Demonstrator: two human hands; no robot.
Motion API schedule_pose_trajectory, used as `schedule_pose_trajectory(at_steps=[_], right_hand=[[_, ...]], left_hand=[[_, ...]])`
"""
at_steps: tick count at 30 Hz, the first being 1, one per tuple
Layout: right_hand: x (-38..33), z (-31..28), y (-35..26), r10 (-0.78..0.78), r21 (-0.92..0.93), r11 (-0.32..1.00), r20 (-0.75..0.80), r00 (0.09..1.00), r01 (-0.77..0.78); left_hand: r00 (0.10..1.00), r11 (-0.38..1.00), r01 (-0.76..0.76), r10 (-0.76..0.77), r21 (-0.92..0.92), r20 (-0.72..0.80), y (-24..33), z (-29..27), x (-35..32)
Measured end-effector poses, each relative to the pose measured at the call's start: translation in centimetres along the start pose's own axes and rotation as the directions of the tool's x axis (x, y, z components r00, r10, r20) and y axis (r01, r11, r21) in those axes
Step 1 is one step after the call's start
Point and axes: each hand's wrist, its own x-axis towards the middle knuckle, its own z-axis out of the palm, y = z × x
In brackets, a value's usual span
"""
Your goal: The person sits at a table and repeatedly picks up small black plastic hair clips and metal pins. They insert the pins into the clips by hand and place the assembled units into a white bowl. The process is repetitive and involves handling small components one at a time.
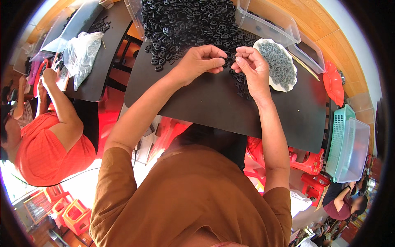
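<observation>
Over the dark table (185, 103), my left hand (200, 61) pinches a small black plastic piece (224, 61) between thumb and forefinger. It is mostly hidden by the fingers and resembles the oval, two-holed pieces in the heap. My right hand (254, 70) is held close beside it, thumb and fingertips pressed together; whatever they hold is too small to make out. Just beyond both hands spreads a large heap of black two-holed oval pieces (189, 29). To the right of my right hand, a white scalloped dish (284, 88) holds many small grey translucent pieces (277, 66).
Clear plastic bins (269, 26) stand at the far side, near thin sticks (304, 66). A red petal-shaped dish (333, 83) is at the right edge, with a green basket (338, 140) below. Leftward, a person in red (53, 144) works at another table with a plastic bag (84, 53).
</observation>
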Motion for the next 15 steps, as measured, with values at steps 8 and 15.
schedule_pose_trajectory(at_steps=[8, 15], right_hand=[[-0.3, -0.2, 0.2, 0.056, -0.037, 0.998, 0.141, 0.988, -0.051], [-0.2, -1.5, -0.8, 0.141, -0.115, 0.986, 0.22, 0.965, -0.118]], left_hand=[[0.996, 0.983, -0.074, 0.08, 0.166, -0.028, -0.6, 1.3, 0.9], [0.976, 0.793, -0.197, 0.212, 0.576, 0.041, -0.2, 1.1, -0.8]])
